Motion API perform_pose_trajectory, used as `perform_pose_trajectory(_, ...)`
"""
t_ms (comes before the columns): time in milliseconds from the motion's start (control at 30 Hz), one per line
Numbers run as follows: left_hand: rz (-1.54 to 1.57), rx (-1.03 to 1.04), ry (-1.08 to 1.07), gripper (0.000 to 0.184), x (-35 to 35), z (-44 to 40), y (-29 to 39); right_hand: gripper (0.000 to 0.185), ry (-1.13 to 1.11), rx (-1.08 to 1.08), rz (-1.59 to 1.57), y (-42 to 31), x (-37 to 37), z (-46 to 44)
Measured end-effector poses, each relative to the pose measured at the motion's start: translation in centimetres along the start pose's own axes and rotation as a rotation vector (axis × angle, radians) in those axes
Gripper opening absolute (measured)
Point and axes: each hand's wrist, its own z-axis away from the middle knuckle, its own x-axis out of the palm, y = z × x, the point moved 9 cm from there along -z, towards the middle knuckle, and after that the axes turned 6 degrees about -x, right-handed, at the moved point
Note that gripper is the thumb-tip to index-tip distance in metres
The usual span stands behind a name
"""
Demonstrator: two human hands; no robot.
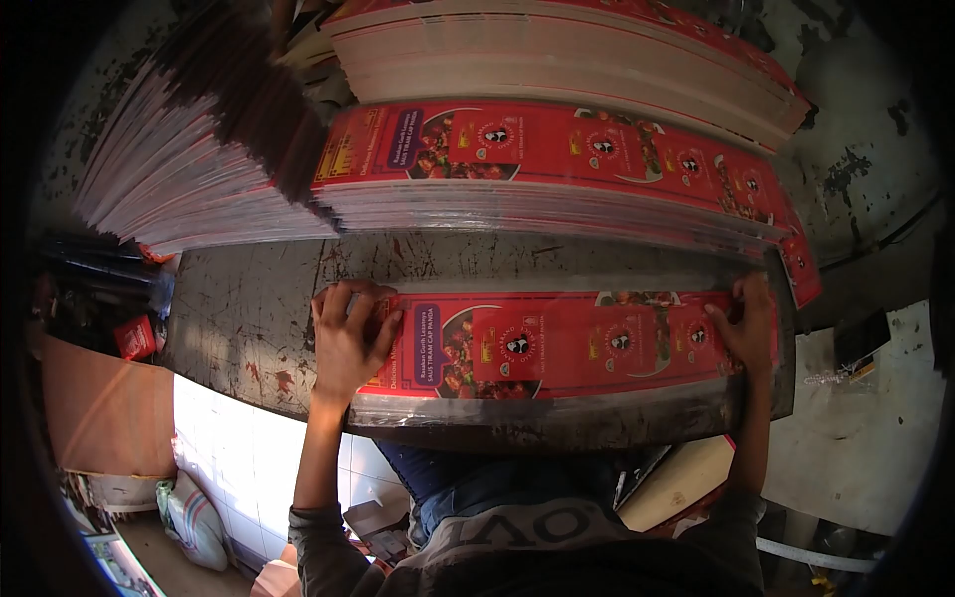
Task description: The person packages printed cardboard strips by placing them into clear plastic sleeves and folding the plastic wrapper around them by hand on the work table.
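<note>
A long red printed sheet (567, 343) with panda logos and food pictures lies across the worn table in front of me. Clear plastic film shows along its near and far edges; whether it is one sheet or a thin stack I cannot tell. My left hand (348, 333) grips the sheet's left end, its fingers bent over the far corner and its thumb on the print. At the right end, my right hand (746, 323) holds the far corner, with the thumb on top and the fingers partly hidden.
Beyond the sheet stands a stack of matching red sheets (557, 149). A fanned pile of sheets (199, 149) leans at the left, and a taller stack (567, 70) is behind. The scratched table (249, 328) has a near edge by my body. A striped sack (199, 522) sits on the floor.
</note>
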Motion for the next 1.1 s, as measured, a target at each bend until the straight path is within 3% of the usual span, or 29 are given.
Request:
perform_pose_trajectory(333,0.118,-0.002,-0.005,0.01,0.1,-0.1,-0.3,0.042,0.01,-0.067,-0.009,-0.8,0.0,-0.4)
perform_pose_trajectory(1100,0.098,-0.008,-0.069,0.007,0.8,-0.4,-0.4,0.043,0.036,-0.13,0.001,-1.2,-0.3,-0.8)
